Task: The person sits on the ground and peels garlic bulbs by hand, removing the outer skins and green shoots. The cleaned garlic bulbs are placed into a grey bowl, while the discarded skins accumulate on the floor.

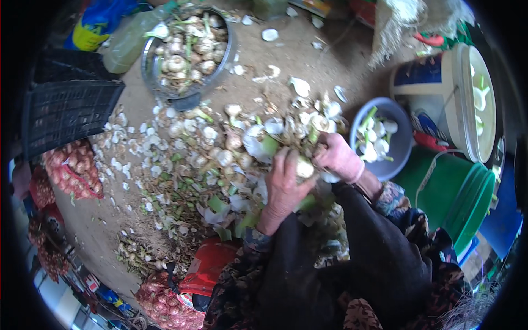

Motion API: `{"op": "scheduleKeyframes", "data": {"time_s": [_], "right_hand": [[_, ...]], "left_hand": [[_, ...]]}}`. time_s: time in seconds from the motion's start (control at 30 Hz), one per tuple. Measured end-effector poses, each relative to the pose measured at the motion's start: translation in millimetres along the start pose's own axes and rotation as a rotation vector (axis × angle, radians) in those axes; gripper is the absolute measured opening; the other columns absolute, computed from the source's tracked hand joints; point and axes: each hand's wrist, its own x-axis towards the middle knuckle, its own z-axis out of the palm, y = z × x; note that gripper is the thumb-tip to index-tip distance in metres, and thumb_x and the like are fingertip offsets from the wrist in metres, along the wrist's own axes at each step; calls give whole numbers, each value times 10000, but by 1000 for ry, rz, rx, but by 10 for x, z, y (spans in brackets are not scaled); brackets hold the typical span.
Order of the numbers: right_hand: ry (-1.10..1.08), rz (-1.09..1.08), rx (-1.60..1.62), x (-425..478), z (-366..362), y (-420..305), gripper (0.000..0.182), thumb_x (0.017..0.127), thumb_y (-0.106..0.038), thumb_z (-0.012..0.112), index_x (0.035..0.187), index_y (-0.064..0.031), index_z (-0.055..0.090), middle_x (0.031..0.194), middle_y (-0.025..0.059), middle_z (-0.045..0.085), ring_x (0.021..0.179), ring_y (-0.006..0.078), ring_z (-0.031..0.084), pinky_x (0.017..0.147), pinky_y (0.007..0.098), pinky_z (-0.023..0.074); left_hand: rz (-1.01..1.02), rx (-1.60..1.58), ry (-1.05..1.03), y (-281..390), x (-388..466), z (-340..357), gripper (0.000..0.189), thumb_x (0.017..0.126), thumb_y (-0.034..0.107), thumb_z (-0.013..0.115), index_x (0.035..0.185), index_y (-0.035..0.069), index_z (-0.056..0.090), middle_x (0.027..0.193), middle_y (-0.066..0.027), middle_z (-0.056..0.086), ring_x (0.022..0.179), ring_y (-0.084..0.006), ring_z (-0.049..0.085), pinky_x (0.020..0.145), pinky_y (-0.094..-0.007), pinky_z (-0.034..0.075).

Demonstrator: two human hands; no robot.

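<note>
Between my hands is a pale garlic bulb (pixel 305 167), held above a heap of garlic and skins. My left hand (pixel 285 181) wraps around the bulb's near side with curled fingers. On its other side, my right hand (pixel 340 156) pinches brown, dry matter at the roots or skin; the fingertips are partly hidden. Beyond the hands lie unpeeled garlic bulbs (pixel 233 140) among loose white skins (pixel 253 142). A grey-blue plastic basin (pixel 402 154) right of my right hand holds peeled white bulbs (pixel 376 138) with green stems.
A round metal pan (pixel 231 49) full of unpeeled garlic stands at the far left. Beside it are a black plastic crate (pixel 70 111) and a mesh sack of bulbs (pixel 74 169). White (pixel 445 99) and green (pixel 445 198) buckets line the right. A red bucket (pixel 208 264) lies near my left leg.
</note>
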Motion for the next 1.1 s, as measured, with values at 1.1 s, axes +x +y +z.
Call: {"op": "scheduleKeyframes", "data": {"time_s": [1.1], "right_hand": [[-329,162,739,-98,-60,437,315,733,-84,540,1010,66,536,679,55,529,543,97,484,490,211,392]], "left_hand": [[-991,-1537,-102,-295,-264,71,387,850,212,557,1164,-4,491,1092,-113,573,961,-213,574,810,-372,477]]}}
